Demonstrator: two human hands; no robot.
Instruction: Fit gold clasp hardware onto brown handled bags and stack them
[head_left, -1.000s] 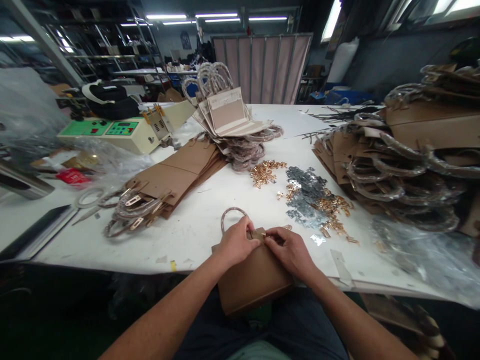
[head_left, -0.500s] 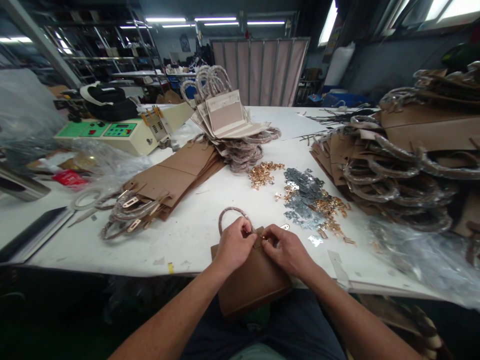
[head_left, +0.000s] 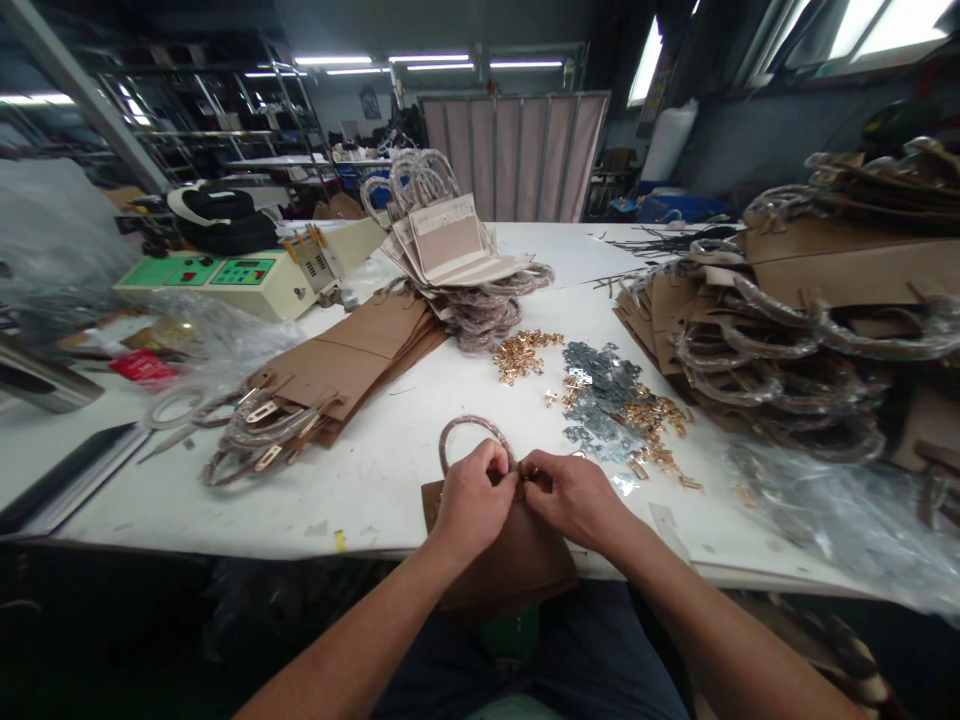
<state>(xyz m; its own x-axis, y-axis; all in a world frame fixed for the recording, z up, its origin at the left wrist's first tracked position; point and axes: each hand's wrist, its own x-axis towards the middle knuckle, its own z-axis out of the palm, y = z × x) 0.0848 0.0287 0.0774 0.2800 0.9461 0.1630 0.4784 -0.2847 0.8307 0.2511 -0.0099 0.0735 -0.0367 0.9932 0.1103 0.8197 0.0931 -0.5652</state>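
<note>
A brown handbag [head_left: 517,560] hangs over the table's front edge, its wrapped handle [head_left: 469,420] arching up behind my hands. My left hand [head_left: 474,500] pinches the top of the bag beside the handle's base, thumb against curled fingers. Close against it, my right hand [head_left: 574,497] is closed in a pinch at the same spot. The fingertips nearly meet there, and they hide the small part between them. Just beyond my right hand lie grey metal plates [head_left: 606,385] and gold metal fittings [head_left: 660,415] in a loose heap.
A second pile of gold fittings [head_left: 521,355] lies farther back. Stacked brown bag pieces [head_left: 360,345] are to the left, with a larger stack [head_left: 847,255] to the right. Plastic film [head_left: 825,520], a tape roll [head_left: 174,405], a notebook [head_left: 71,480] and a green-panelled machine [head_left: 225,275] also occupy the table.
Both hands have drawn closer together at the top of the bag, and the bag's lower part has dipped and tilted away. The camera view has shifted slightly.
</note>
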